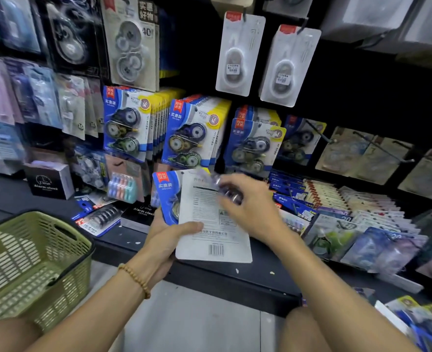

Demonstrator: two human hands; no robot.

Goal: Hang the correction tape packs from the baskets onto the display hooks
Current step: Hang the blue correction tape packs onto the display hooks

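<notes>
My left hand [165,240] grips a small stack of correction tape packs [209,229] by its lower left edge. The front pack shows its white printed back with a barcode; a blue pack face peeks out behind it at the left. My right hand [247,204] pinches a blurred clear-and-purple pack at the stack's upper right. Three rows of matching blue packs hang on display hooks [194,130] just above my hands. A green basket [32,262] stands at the lower left; its contents are hidden.
Two white single-tape packs [239,54] hang higher up. A bare hook [321,134] sticks out at the right over brown cards. The dark shelf [235,278] carries alarm clock boxes [48,182] and rows of stationery packs at the right.
</notes>
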